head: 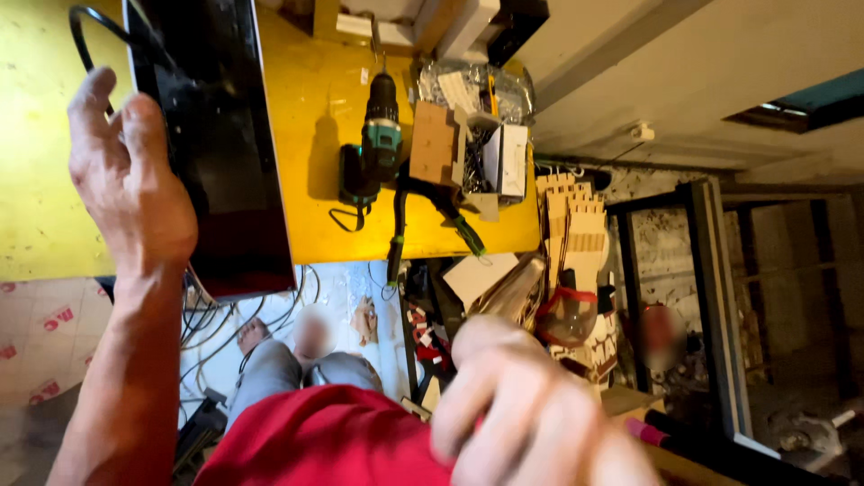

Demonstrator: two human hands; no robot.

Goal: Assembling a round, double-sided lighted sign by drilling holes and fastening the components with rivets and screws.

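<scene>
Gripping is confirmed only at the left hand (126,171): its fingers are curled round the near edge of a black flat panel (216,144), thumb and fingertips pressed against the glossy face, with a black cable (94,22) looping just above the knuckles. Wrist and forearm run straight down from the hold toward the lower frame edge.

Nearest the camera, the right hand (531,414) is blurred and cut off at the bottom edge; its fingers are bent loosely, and whether they pinch anything cannot be determined. A red garment (324,441) lies just beside it.

Beyond the panel, to its right, a yellow worktop (306,117) carries a teal cordless drill (373,144). Farther right, cardboard pieces (436,139) and a small box (508,162) are partly hidden by clutter.
</scene>
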